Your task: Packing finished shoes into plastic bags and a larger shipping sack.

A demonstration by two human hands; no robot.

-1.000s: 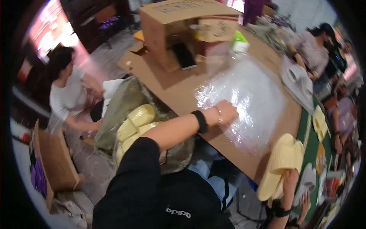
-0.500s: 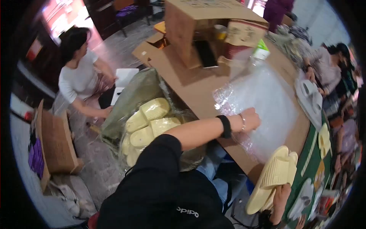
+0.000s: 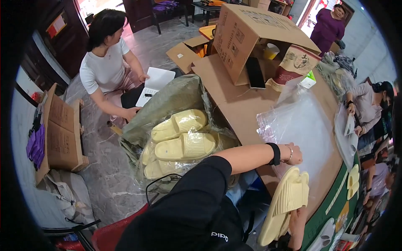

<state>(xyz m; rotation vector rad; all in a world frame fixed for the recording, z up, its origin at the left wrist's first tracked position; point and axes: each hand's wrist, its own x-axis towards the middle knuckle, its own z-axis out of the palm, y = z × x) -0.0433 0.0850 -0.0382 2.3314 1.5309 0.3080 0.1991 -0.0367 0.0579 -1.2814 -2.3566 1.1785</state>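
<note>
**Toe ends of the held slippers set just beside the left hand and the bags**

A pair of pale yellow slippers (image 3: pixel 290 196) is held at the near right corner of the cardboard-covered table (image 3: pixel 234 109) by the right hand (image 3: pixel 298 219), whose fingers are closed on the pair near the ribbed straps. The left hand (image 3: pixel 295 154) is placed over the pile of clear plastic bags (image 3: pixel 312 125); its fingers are curled inward, but the fingertips are hidden, and whether any film is pinched cannot be determined.

From the left fingers, the slippers lie toward the wearer, with the toe ends nearest. The right hand is the nearer to the slippers, the left to the bags. The near edge of the bags is overlapped in view by the toe ends; contact cannot be confirmed.

The long axis of the pair is tilted, running from the heels at lower left to the toes at upper right. The toes are pointed away from the wearer, toward the bags, and the heels toward the lower edge of the view.
</note>
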